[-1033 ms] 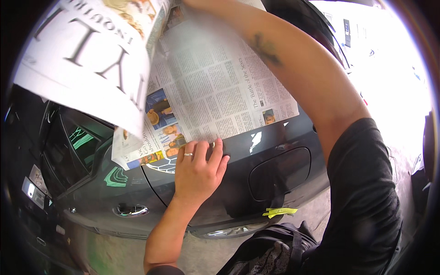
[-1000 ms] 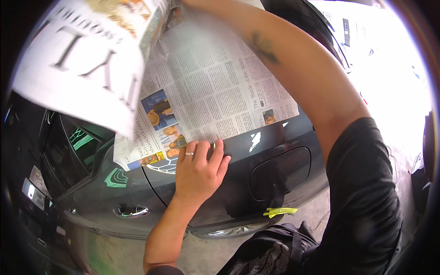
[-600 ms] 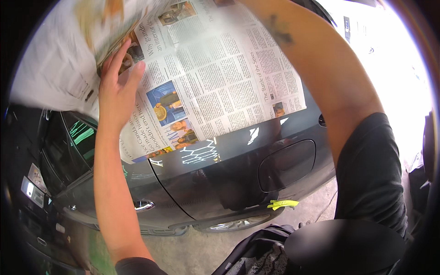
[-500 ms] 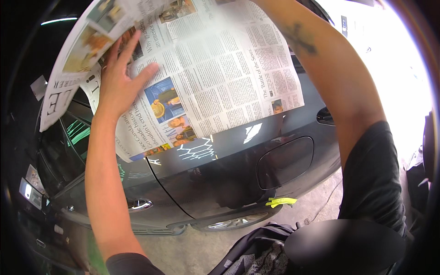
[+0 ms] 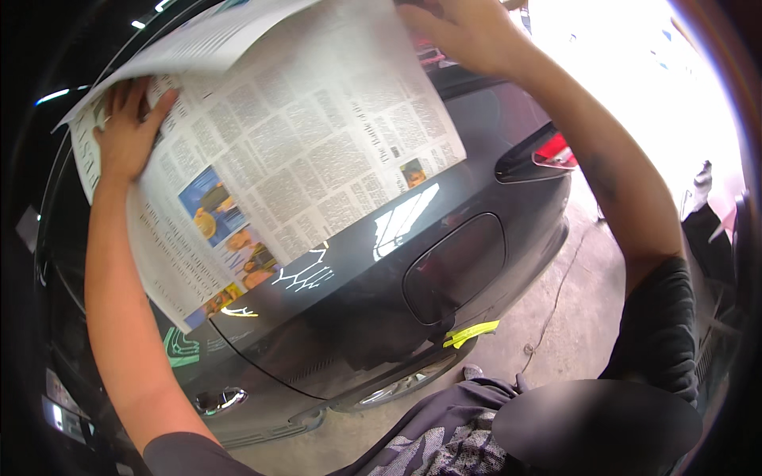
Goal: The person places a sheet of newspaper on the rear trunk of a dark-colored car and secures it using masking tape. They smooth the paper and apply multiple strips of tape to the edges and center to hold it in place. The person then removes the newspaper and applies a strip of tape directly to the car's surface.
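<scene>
A sheet of newspaper (image 5: 278, 151) lies over the upper side of a dark grey car (image 5: 341, 317), with a page flap (image 5: 214, 40) lifted and curling above it. My left hand (image 5: 131, 139) lies on the sheet's left part, fingers spread, the tips partly under the flap. At the top of the view, my right hand (image 5: 476, 36) is by the newspaper's upper right edge. Its fingers are partly cut off by the frame, so its grip does not show.
Below the paper are the fuel flap (image 5: 456, 270), a chrome door handle (image 5: 221, 401) and a wheel (image 5: 409, 385) with yellow-green tape (image 5: 471, 334) above it. A red tail light (image 5: 554, 151) sits at right. A cable (image 5: 556, 305) runs over the concrete floor (image 5: 583, 317).
The newspaper has shifted left in view, and its flap has folded further over. My left hand appears further left, still on the paper. My right hand has come into view at the top.
</scene>
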Tool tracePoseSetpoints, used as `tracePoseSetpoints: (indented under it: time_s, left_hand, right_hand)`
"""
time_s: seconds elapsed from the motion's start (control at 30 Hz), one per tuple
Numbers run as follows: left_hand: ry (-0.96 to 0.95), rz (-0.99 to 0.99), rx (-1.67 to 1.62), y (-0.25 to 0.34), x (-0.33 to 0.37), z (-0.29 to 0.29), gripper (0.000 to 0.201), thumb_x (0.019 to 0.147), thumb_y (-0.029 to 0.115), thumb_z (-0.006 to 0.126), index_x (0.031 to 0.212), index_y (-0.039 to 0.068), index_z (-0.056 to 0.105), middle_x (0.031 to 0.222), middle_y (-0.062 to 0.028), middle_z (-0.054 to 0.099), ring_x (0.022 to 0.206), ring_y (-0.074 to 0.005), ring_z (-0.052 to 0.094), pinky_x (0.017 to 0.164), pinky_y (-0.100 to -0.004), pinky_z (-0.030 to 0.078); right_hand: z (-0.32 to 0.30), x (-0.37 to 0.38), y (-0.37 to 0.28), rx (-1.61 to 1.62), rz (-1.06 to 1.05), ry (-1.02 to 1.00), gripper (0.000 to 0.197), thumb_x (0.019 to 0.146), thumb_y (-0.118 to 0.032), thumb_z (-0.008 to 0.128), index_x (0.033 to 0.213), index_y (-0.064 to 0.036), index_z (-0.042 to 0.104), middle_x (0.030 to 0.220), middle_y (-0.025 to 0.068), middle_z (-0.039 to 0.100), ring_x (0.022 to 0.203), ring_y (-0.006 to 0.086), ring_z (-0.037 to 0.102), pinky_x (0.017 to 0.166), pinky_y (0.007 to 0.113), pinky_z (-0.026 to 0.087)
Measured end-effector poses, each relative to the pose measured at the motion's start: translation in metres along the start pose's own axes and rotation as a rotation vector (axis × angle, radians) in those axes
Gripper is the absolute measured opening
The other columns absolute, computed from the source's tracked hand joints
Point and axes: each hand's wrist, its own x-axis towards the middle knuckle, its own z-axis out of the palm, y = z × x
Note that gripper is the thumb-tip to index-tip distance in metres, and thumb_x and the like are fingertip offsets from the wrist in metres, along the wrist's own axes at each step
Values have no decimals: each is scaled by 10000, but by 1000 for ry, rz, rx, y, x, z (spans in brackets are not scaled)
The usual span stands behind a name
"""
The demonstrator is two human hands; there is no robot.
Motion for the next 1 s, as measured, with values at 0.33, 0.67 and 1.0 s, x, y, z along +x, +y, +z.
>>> tracePoseSetpoints:
  time_s: [0.33, 0.67, 1.0]
  left_hand:
    - [-59, -40, -113, -12, 16, -5, 833, 1028, 694, 641, 1704, 228, 502, 1819, -138, 368, 1661, -393, 347, 1315, -700, 234]
    - [-55, -52, -150, -22, 27, -8, 823, 1031, 680, 643, 1700, 220, 505, 1812, -144, 377, 1657, -392, 354, 1313, -687, 242]
    - [-51, -54, -181, -16, 31, -7, 814, 1033, 667, 645, 1695, 212, 508, 1805, -149, 386, 1652, -391, 360, 1312, -675, 249]
  right_hand:
    - [42, -208, -123, -91, 97, -26, 520, 968, -348, 772, 1453, -160, 750, 1368, 149, 644, 1218, 332, 615, 923, 480, 523]
    - [56, -213, -121, -187, 132, -23, 628, 946, -471, 770, 1498, -174, 727, 1380, 147, 648, 1232, 315, 585, 918, 481, 491]
    - [50, -216, -119, -201, 152, -37, 656, 929, -511, 780, 1483, -165, 725, 1391, 137, 634, 1238, 308, 592, 919, 477, 495]
